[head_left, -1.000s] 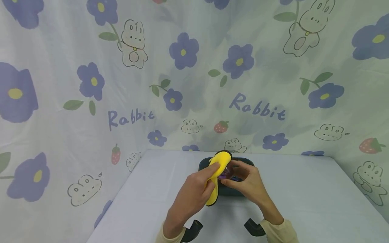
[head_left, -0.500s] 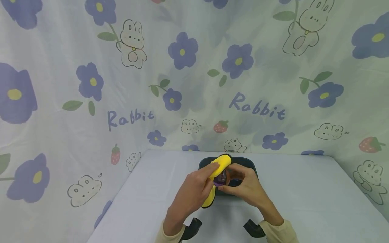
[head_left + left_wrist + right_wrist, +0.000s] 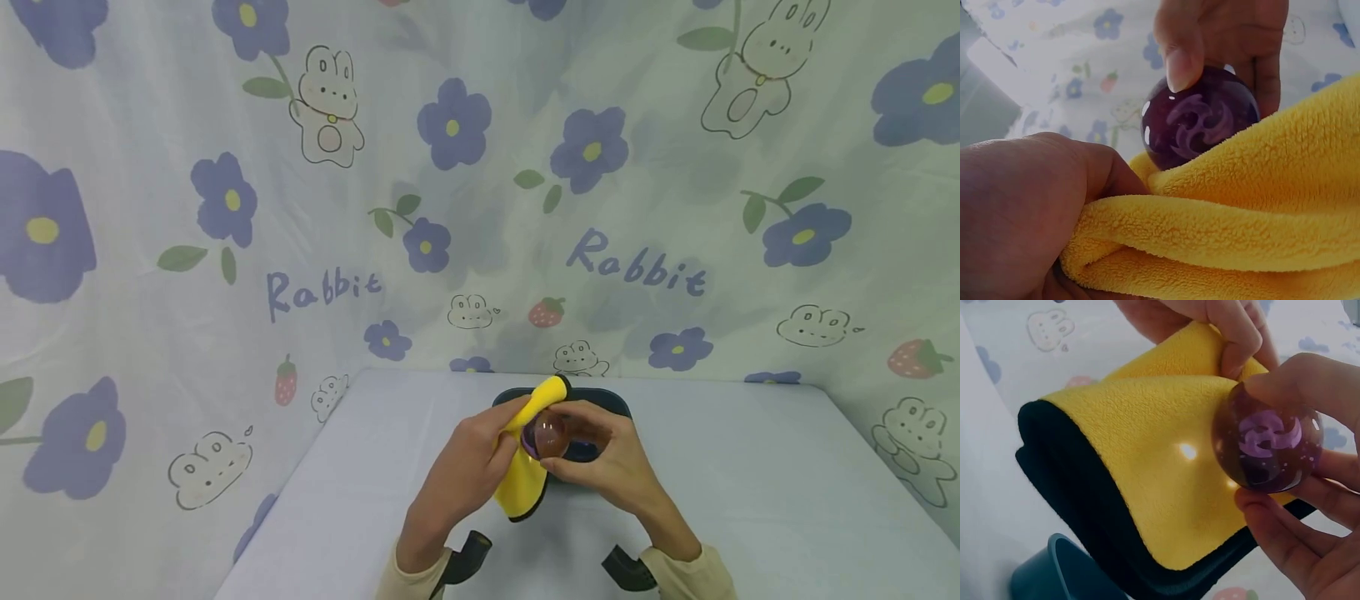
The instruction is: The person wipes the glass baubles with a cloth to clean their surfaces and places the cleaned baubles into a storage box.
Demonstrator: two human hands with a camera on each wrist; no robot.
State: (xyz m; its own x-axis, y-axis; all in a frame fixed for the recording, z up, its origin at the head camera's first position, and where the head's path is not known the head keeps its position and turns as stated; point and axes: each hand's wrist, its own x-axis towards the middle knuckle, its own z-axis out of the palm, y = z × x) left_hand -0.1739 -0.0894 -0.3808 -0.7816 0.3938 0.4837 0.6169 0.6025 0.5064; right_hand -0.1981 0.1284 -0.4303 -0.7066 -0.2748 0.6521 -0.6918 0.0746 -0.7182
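A folded yellow cloth (image 3: 522, 487) with a dark edge is gripped by my left hand (image 3: 467, 464). Its plush surface (image 3: 1260, 181) fills the lower part of the left wrist view. My right hand (image 3: 611, 450) pinches a clear purple ball (image 3: 1267, 439) between thumb and fingers. A pale swirl shows inside the ball, also in the left wrist view, where the ball (image 3: 1200, 119) sits against the cloth's fold. In the head view both hands are raised above a dark teal bin (image 3: 611, 398), which they partly hide.
The bin's rim (image 3: 1054, 550) shows at the lower left of the right wrist view. A white table (image 3: 750, 467) spreads around it, with a flower-and-rabbit curtain (image 3: 480, 208) behind. Black curved pieces (image 3: 628, 568) sit at both wrists.
The ball has turned and come more into sight between the hands. The cloth has shifted and its lower flap spreads wider below the left hand. Both hands keep their hold.
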